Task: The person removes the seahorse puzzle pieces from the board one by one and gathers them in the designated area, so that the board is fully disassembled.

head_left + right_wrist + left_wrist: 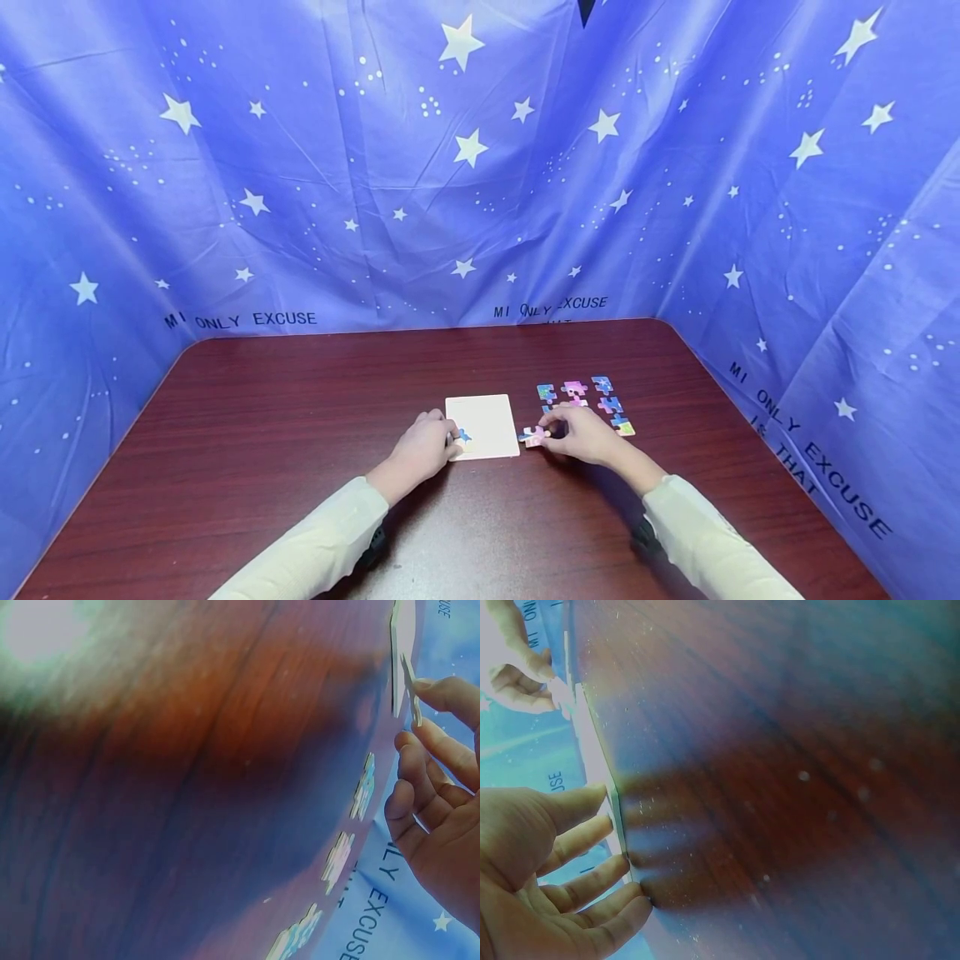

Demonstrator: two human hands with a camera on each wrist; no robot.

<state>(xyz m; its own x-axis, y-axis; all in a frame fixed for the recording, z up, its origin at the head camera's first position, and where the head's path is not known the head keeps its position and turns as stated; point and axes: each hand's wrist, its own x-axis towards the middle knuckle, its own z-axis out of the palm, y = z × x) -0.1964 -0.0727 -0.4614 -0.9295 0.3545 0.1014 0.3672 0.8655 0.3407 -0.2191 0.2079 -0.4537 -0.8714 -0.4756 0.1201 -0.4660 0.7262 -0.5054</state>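
A pale square puzzle board point(483, 423) lies flat on the table, with a small blue-and-yellow puzzle piece point(463, 436) in its lower left corner. My left hand point(426, 443) is at the board's left edge; the left wrist view shows its fingertips point(622, 861) spread along that edge. Just right of the board, my right hand point(585, 433) pinches a pink, white and blue puzzle piece point(534, 436) between thumb and index finger. In the right wrist view the held piece shows edge-on, raised near the board, while the other fingers bend loosely.
Loose puzzle pieces point(611, 405) lie in rough rows right of the board, some partly hidden behind my right hand. The dark reddish wooden table point(285, 433) is bordered by a blue curtain point(337, 167) with white stars at the back and sides.
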